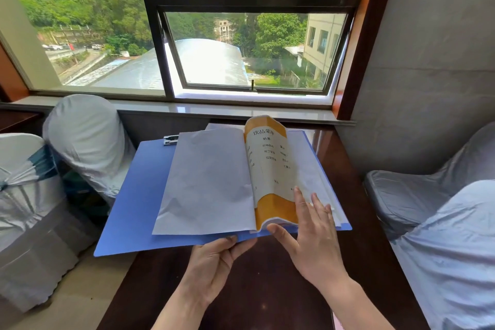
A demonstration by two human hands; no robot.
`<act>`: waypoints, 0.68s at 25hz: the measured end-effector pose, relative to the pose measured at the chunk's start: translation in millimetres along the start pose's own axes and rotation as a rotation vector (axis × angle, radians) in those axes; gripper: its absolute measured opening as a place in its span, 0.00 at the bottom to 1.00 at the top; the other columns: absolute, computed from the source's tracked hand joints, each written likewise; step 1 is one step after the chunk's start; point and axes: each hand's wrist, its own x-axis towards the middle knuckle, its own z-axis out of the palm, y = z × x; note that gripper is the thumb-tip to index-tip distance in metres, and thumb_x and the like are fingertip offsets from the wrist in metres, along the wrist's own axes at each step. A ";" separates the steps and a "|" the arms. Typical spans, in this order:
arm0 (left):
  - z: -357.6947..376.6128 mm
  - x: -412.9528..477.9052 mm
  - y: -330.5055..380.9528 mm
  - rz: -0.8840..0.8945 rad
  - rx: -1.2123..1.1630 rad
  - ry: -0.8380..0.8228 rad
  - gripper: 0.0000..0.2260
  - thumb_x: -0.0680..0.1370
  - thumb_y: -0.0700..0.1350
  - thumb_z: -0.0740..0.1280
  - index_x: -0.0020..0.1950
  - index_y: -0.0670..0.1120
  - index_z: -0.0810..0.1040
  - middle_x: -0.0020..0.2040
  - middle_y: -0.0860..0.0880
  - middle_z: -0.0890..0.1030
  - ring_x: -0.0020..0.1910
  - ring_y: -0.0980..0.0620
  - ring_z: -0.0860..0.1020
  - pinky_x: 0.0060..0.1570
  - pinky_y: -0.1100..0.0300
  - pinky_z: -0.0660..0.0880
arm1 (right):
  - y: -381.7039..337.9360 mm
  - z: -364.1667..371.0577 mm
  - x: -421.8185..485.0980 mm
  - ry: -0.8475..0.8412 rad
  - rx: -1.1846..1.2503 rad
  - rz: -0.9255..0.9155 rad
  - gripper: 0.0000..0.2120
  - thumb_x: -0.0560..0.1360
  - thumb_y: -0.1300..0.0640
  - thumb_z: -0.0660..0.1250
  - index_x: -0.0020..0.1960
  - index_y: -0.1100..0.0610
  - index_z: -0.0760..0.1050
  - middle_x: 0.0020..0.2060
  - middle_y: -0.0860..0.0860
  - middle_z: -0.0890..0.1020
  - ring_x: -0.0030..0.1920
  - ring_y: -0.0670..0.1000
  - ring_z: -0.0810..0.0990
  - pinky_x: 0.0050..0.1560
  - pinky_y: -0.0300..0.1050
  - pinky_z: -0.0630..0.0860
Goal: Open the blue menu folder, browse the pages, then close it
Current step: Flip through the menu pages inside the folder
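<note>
Fingers: left hand [211, 268] pinches folder's [134, 195] near edge, right hand [313, 238] straight against arched page [270, 163].

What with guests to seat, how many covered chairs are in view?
4. Two left of the table: a teal-sashed chair at the edge, a plain chair behind it. Two right: a grey chair, and a paler chair nearest the camera. More may be hidden.

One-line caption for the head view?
Left hand holds the open blue folder; right hand lifts an orange-bordered page.
</note>
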 end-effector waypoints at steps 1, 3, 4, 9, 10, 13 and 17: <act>-0.9 -0.5 0.0 -0.009 -0.006 0.009 0.22 0.71 0.27 0.65 0.61 0.44 0.81 0.62 0.36 0.82 0.59 0.30 0.80 0.46 0.40 0.83 | -0.6 0.6 1.1 0.023 -0.004 -0.015 0.53 0.66 0.17 0.44 0.81 0.49 0.51 0.78 0.52 0.66 0.81 0.54 0.55 0.78 0.54 0.39; -2.0 -1.2 -0.3 -0.023 -0.016 0.027 0.25 0.73 0.25 0.63 0.66 0.43 0.75 0.65 0.36 0.80 0.60 0.30 0.79 0.46 0.39 0.82 | 0.1 0.3 3.8 0.058 -0.001 -0.041 0.50 0.68 0.19 0.50 0.79 0.50 0.58 0.72 0.51 0.74 0.76 0.54 0.68 0.77 0.54 0.41; -1.7 -1.7 -0.3 -0.022 -0.020 0.031 0.26 0.73 0.25 0.63 0.67 0.44 0.74 0.65 0.36 0.80 0.61 0.31 0.79 0.46 0.38 0.82 | 1.4 -0.3 4.9 0.078 0.010 -0.056 0.47 0.69 0.21 0.53 0.78 0.50 0.62 0.68 0.50 0.78 0.71 0.54 0.74 0.76 0.55 0.43; -1.2 -4.6 0.8 -0.009 -0.033 0.046 0.28 0.69 0.25 0.65 0.65 0.45 0.76 0.62 0.39 0.82 0.60 0.31 0.80 0.45 0.37 0.82 | 7.1 -4.9 6.5 0.157 0.031 -0.111 0.31 0.71 0.30 0.60 0.65 0.47 0.79 0.56 0.47 0.86 0.57 0.53 0.84 0.74 0.67 0.59; -1.8 -4.7 0.3 -0.011 -0.037 0.047 0.27 0.69 0.25 0.65 0.65 0.45 0.77 0.62 0.39 0.82 0.60 0.31 0.80 0.45 0.37 0.82 | 6.5 -6.1 6.7 0.177 0.015 -0.127 0.28 0.72 0.32 0.60 0.63 0.47 0.81 0.55 0.47 0.87 0.56 0.53 0.84 0.72 0.68 0.62; -2.1 -4.1 -2.0 -0.009 -0.038 0.048 0.26 0.68 0.24 0.65 0.63 0.44 0.78 0.61 0.38 0.83 0.58 0.32 0.81 0.45 0.37 0.82 | 4.5 -11.1 5.9 0.324 -0.102 -0.214 0.20 0.77 0.37 0.62 0.56 0.48 0.84 0.55 0.48 0.87 0.57 0.57 0.81 0.66 0.65 0.70; -1.7 -2.6 -3.6 -0.015 -0.042 0.040 0.24 0.69 0.25 0.65 0.60 0.44 0.81 0.60 0.39 0.83 0.59 0.33 0.81 0.45 0.37 0.82 | 0.5 -22.9 9.6 0.412 -0.141 -0.131 0.26 0.72 0.36 0.64 0.65 0.46 0.79 0.73 0.57 0.73 0.70 0.66 0.69 0.61 0.67 0.70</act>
